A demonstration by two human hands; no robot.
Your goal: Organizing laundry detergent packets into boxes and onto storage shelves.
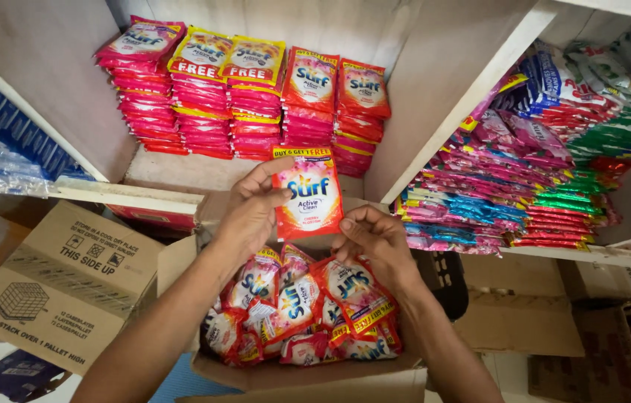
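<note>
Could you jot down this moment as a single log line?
left hand: holds red sachet | right hand: pinches its lower corner | below: open carton of sachets | behind: shelf stacks

A shop stockroom: white shelves (435,142) of stacked detergent sachets (203,104), cardboard cartons (69,283) below.

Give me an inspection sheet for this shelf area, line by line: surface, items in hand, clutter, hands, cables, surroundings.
Surface: white shelf, bare at the front, stacked pink-red sachets at the back.
Items in hand: one red sachet held upright over an open cardboard box full of loose sachets.
Clutter: flattened printed carton to the left.
Hands: left hand grips the sachet's left edge; right hand is at its lower right corner.
Cables: nothing seen.
Surroundings: multicoloured sachets on the right shelf; blue packs on the left.
</note>
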